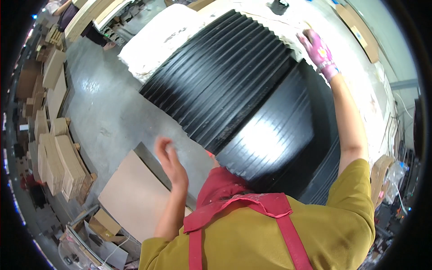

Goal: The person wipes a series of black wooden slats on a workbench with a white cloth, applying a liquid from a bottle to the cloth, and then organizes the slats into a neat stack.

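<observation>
My left hand (173,167), bare and blurred, is raised left of centre, fingers loosely spread and released, apart from the black strips (225,74); these lie ridged and side by side across the middle of the frame; my pink-gloved right hand (318,50) is at the upper right, over the white tabletop (355,67) just beyond the strips; its fingers look bent, but I cannot tell whether they grasp anything; a brown board (139,193) lies lower left.
</observation>
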The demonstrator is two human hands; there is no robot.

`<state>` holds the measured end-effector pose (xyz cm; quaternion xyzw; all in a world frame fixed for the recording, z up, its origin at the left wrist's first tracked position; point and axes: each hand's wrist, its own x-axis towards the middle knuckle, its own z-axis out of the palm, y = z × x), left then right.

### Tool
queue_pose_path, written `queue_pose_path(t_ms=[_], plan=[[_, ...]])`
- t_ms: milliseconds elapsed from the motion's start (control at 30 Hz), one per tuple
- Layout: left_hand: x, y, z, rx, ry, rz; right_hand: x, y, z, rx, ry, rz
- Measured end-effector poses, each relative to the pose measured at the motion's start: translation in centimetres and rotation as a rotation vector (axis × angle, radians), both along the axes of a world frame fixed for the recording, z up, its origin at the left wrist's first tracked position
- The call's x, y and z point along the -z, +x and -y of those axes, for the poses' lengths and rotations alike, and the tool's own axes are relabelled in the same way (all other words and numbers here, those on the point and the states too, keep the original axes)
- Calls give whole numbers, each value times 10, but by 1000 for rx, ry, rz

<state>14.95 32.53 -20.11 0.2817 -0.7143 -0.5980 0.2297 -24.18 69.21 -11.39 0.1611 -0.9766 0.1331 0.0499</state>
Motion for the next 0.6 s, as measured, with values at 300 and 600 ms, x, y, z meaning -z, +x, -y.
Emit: queue_pose_path(t_ms=[300, 600], plan=[[-51, 19, -93, 506, -461, 154, 32, 64, -17, -97, -94, 133], [-39, 36, -114, 455, -570, 170, 29, 84, -20, -57, 29, 89]])
